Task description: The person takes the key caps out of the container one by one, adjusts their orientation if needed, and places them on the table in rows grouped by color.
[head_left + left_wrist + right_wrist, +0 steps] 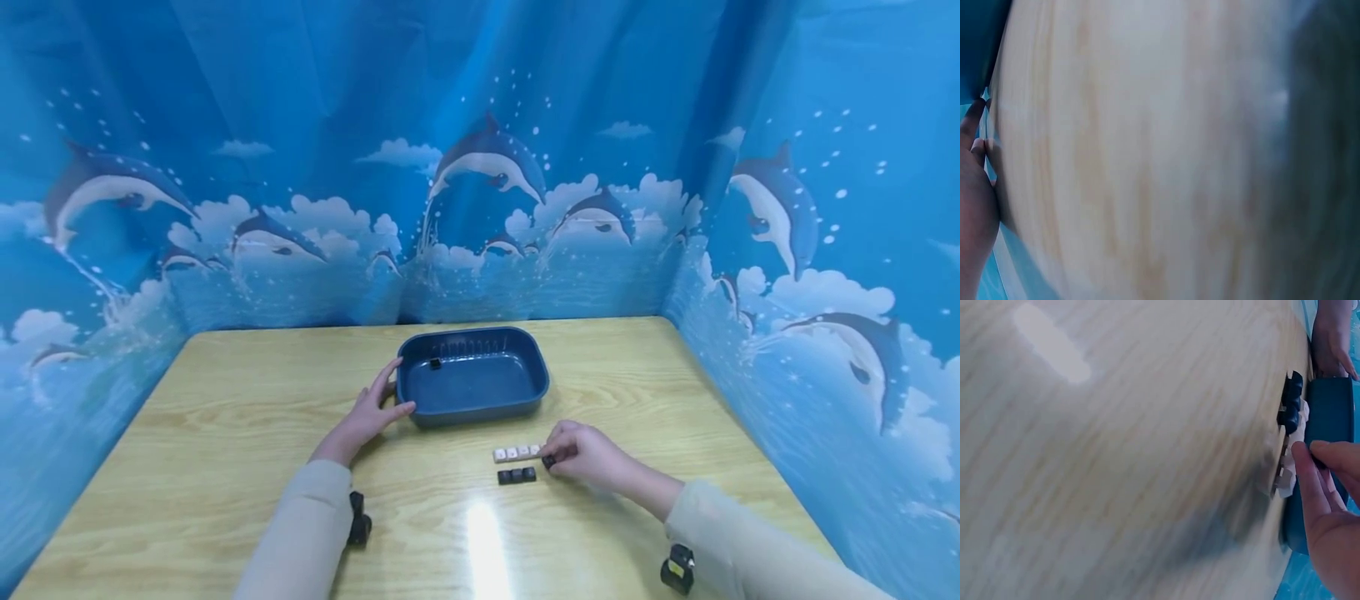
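Observation:
My right hand (588, 454) pinches a black keycap (548, 461) between thumb and fingertips, beside the right end of a row of white keycaps (512, 454). Several white caps show in that row; its right end is partly behind the fingers. Nearer to me lies a short row of black keycaps (517, 476), also seen in the right wrist view as dark keycaps (1292, 403). With fingers and thumb spread, my left hand (367, 421) rests against the left side of a dark blue basin (472, 413). One small black keycap (435, 363) lies inside the basin.
Everything rests on a light wood-grain table (247, 417). A blue curtain with dolphins (345, 125) hangs along its back and sides. Each sleeve carries a small black wrist camera (677, 569). Light glares off the table (486, 550) near the front.

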A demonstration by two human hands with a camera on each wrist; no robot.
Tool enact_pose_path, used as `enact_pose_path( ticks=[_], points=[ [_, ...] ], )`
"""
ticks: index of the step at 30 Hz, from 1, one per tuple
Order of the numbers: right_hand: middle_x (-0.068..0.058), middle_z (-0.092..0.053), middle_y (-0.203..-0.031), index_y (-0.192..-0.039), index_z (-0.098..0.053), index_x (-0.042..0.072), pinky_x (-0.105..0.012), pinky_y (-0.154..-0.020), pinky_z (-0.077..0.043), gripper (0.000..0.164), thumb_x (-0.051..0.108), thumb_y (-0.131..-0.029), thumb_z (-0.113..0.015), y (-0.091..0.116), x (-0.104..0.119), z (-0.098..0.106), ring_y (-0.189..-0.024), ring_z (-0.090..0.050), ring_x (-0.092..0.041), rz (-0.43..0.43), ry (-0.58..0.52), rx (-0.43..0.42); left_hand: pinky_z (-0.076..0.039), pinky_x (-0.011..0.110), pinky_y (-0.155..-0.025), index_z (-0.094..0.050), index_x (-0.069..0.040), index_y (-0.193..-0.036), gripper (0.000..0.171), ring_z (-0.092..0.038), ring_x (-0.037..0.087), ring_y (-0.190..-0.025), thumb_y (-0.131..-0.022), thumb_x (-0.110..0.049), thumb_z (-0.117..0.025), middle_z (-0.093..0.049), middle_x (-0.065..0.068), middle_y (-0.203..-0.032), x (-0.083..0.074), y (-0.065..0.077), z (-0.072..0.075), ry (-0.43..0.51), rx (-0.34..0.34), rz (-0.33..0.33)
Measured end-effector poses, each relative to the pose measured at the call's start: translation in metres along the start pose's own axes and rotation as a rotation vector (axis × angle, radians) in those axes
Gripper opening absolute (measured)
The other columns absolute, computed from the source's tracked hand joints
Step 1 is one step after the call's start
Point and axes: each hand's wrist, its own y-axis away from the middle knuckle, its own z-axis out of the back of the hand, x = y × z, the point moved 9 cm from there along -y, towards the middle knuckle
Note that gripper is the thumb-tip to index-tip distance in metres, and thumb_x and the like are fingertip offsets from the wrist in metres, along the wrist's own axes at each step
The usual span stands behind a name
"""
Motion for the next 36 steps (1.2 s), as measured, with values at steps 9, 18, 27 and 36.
enact_pose_path(
  ticks=[9,18,27,36],
  points=[
    [-0.001,-0.067,-0.091,-0.095,-0.075,0.003,-0.024,-0.071,-0.054,0.025,-0.006,-0.071,-0.077,0.001,-0.016,-0.008,-0.082,-0.060,-0.017,-0.082,-0.026,-0.082,0.012,0.062,-0.111,-0.008,-0.036,-0.157,0.085,0.012,0.043,-0.144,-0.094,-0.038,-0.065,-0.024,0.022,-0.156,0.000,0.002,0.001,0.006,-0.002,0.012],
    [0.000,-0.066,-0.088,-0.092,-0.074,0.004,-0.024,-0.068,-0.053,0.025,-0.007,-0.069,-0.077,0.005,-0.021,-0.014,-0.077,-0.060,-0.016,-0.109,-0.034,-0.113,0.012,0.062,-0.111,-0.008,-0.036,-0.157,0.085,0.011,0.043,-0.144,-0.094,-0.038,-0.065,-0.023,0.022,-0.157,0.001,0.001,0.001,0.006,-0.002,0.013],
    [0.002,-0.061,-0.085,-0.091,-0.076,0.007,-0.023,-0.067,-0.053,0.026,-0.005,-0.069,-0.079,0.005,-0.021,-0.016,-0.075,-0.058,-0.014,-0.082,0.002,-0.150,0.013,0.059,-0.112,-0.008,-0.034,-0.157,0.085,0.009,0.042,-0.145,-0.094,-0.038,-0.065,-0.023,0.022,-0.157,0.000,0.001,0.001,0.012,-0.003,0.010],
    [0.001,-0.059,-0.082,-0.090,-0.075,0.008,-0.023,-0.063,-0.052,0.027,-0.007,-0.068,-0.080,0.006,-0.019,-0.018,-0.073,-0.057,-0.015,-0.076,0.014,-0.166,0.013,0.056,-0.113,-0.008,-0.035,-0.157,0.086,0.004,0.040,-0.146,-0.094,-0.039,-0.065,-0.024,0.022,-0.156,0.002,-0.001,0.001,0.013,-0.004,0.004]
  ],
)
